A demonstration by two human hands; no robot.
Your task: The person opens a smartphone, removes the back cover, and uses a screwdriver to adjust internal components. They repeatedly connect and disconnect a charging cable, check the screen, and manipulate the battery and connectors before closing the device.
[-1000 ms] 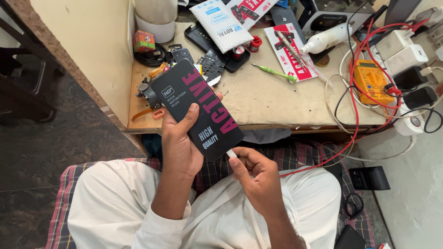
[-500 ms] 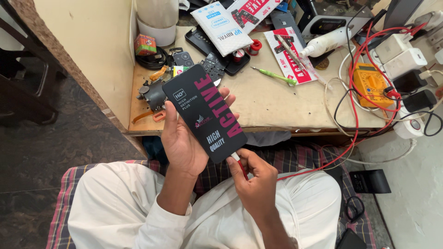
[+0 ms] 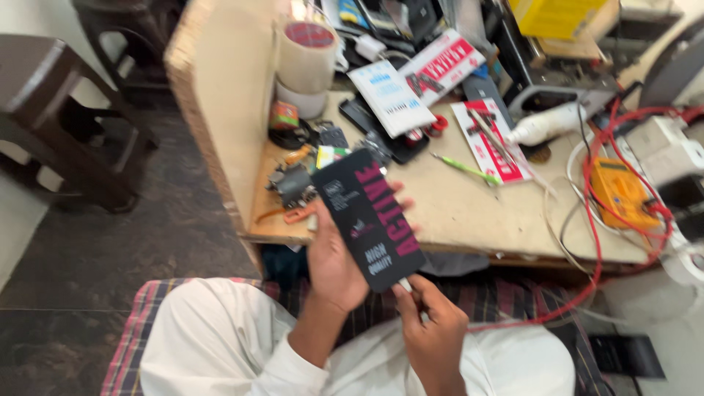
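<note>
Black packet (image 3: 369, 218) with pink lettering sits tilted above my lap at the workbench (image 3: 469, 213) edge, gripped in my left hand (image 3: 334, 268); my right hand (image 3: 433, 326) pinches a white tab (image 3: 405, 284) at its lower end.

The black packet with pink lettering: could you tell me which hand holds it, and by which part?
The left hand grips the black packet from behind, around its lower half. The right hand pinches a small white tab at its bottom corner.
</note>
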